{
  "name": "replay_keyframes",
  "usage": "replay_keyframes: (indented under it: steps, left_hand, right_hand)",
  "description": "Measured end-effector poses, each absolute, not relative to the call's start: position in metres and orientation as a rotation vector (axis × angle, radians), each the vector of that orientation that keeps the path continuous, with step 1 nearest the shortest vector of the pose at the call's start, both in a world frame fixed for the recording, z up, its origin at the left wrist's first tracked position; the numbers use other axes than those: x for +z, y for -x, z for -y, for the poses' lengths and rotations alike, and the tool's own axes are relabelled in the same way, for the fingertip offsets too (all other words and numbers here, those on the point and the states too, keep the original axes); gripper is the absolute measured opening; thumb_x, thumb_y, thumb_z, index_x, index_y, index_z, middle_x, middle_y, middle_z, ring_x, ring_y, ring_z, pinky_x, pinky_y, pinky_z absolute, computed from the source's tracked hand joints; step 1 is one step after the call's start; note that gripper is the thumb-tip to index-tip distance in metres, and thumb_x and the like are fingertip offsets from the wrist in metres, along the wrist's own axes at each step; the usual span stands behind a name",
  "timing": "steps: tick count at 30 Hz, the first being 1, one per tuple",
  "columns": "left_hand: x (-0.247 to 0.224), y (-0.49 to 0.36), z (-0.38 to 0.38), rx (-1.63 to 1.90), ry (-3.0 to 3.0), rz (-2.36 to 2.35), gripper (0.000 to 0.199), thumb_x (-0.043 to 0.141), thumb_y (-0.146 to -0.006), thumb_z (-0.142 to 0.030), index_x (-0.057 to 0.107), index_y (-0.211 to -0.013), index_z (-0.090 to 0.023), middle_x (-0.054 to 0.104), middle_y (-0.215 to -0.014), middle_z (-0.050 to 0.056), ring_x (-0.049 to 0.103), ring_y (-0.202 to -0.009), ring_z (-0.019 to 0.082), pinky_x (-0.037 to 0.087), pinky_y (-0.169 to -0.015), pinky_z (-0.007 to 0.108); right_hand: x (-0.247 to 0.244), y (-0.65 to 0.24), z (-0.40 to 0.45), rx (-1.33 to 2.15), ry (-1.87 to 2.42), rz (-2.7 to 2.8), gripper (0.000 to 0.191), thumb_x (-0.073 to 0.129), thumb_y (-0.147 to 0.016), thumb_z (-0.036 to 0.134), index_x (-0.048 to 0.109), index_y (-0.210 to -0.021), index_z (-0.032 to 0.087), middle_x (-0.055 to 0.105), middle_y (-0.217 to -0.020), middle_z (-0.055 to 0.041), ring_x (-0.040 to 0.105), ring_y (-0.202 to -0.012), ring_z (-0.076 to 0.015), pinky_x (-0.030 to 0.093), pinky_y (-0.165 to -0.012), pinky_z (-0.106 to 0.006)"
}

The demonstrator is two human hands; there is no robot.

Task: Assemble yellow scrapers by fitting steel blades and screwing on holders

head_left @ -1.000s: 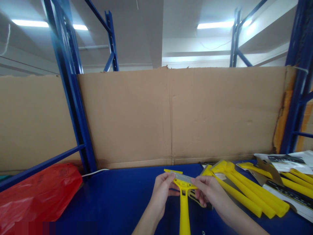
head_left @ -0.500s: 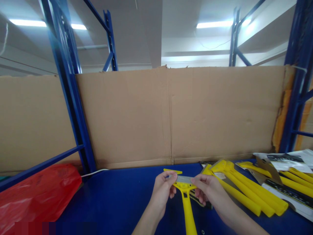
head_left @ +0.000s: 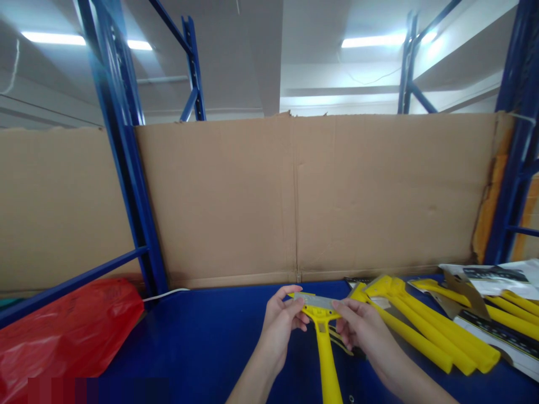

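A flat grey metal scraper blade (head_left: 319, 301) lies across the head of a yellow scraper handle (head_left: 327, 356), whose grip points down toward me. My left hand (head_left: 278, 322) pinches the blade's left end between thumb and fingers. At the other end, my right hand (head_left: 361, 325) is closed on the blade and the edge of the yellow head. Part of a thin yellow strip (head_left: 309, 294) shows just behind the blade. Beneath the scraper, near my right fingers, lies a partly hidden tool with yellow-and-black handles (head_left: 342, 342).
Several yellow scraper handles (head_left: 438, 331) are piled to the right, beside open cardboard packaging (head_left: 478, 300). A red plastic bag (head_left: 80, 325) lies on the left. Behind the blue tabletop (head_left: 202, 336) stands a cardboard panel (head_left: 227, 202) between blue rack posts (head_left: 135, 213).
The blade has come down onto the scraper head and tilted, its left end now higher. The scraper has swung slightly; both hands keep their grip.
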State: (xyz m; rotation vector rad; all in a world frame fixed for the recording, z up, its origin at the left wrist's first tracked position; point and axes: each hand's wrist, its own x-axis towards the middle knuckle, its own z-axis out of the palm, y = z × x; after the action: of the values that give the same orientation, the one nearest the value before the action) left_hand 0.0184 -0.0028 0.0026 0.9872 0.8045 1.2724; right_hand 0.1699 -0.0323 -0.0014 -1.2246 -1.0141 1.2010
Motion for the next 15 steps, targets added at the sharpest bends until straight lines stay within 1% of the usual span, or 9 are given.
replay_keyframes:
  steps: [3,5,7,8,10,12,15]
  left_hand:
    - [0.004,-0.019,0.004,1.317,-0.979,-0.771,0.049,0.077,-0.056,-0.032,0.058,-0.098,-0.014,0.062,-0.056,-0.001,0.051,-0.043,0.008,0.039,-0.043,0.018]
    - [0.005,-0.020,0.006,1.334,-0.976,-0.755,0.049,0.077,-0.056,-0.033,0.059,-0.098,-0.014,0.062,-0.057,-0.001,0.051,-0.043,0.008,0.040,-0.043,0.019]
    - [0.005,-0.023,0.009,1.337,-0.980,-0.749,0.047,0.078,-0.057,-0.034,0.061,-0.096,-0.014,0.062,-0.056,-0.001,0.052,-0.044,0.008,0.041,-0.045,0.019]
    - [0.006,-0.024,0.010,1.332,-0.987,-0.748,0.046,0.077,-0.057,-0.035,0.061,-0.094,-0.014,0.062,-0.056,-0.001,0.052,-0.044,0.008,0.041,-0.045,0.020]
    - [0.006,-0.028,0.014,1.315,-1.014,-0.752,0.044,0.076,-0.058,-0.037,0.061,-0.093,-0.014,0.061,-0.053,-0.001,0.052,-0.044,0.009,0.042,-0.045,0.020]
    - [0.008,-0.031,0.017,1.299,-1.036,-0.765,0.043,0.075,-0.059,-0.038,0.060,-0.091,-0.014,0.060,-0.051,-0.001,0.051,-0.042,0.009,0.041,-0.044,0.020]
    - [0.009,-0.034,0.019,1.299,-1.036,-0.800,0.043,0.074,-0.057,-0.039,0.058,-0.088,-0.013,0.061,-0.052,0.000,0.050,-0.041,0.009,0.040,-0.042,0.020]
  right_hand:
    - [-0.003,-0.158,0.039,1.283,1.233,0.992,0.034,0.064,-0.072,0.048,0.054,-0.061,0.017,0.053,-0.042,0.0043,0.046,-0.032,-0.0076,0.035,-0.033,-0.018]
    - [-0.002,-0.149,0.045,1.372,1.198,0.935,0.034,0.063,-0.073,0.049,0.058,-0.069,0.016,0.060,-0.051,0.0007,0.056,-0.040,-0.0098,0.042,-0.039,-0.018]
    - [0.000,-0.141,0.051,1.435,1.182,0.889,0.039,0.058,-0.076,0.053,0.058,-0.068,0.015,0.063,-0.051,-0.0028,0.060,-0.043,-0.0128,0.048,-0.046,-0.022]
    - [0.001,-0.139,0.053,1.469,1.169,0.867,0.040,0.054,-0.079,0.054,0.058,-0.069,0.015,0.063,-0.051,-0.0032,0.060,-0.043,-0.0135,0.049,-0.046,-0.023]
    - [0.002,-0.135,0.056,1.523,1.163,0.824,0.044,0.043,-0.085,0.055,0.056,-0.068,0.017,0.060,-0.046,-0.0017,0.056,-0.037,-0.0127,0.046,-0.041,-0.023]
    - [0.003,-0.134,0.057,1.547,1.185,0.776,0.045,0.037,-0.089,0.052,0.054,-0.066,0.018,0.053,-0.040,0.0022,0.047,-0.029,-0.0098,0.039,-0.033,-0.020]
    - [0.003,-0.133,0.059,1.567,1.187,0.746,0.037,0.040,-0.089,0.045,0.050,-0.064,0.019,0.045,-0.037,0.0062,0.037,-0.025,-0.0065,0.030,-0.029,-0.017]
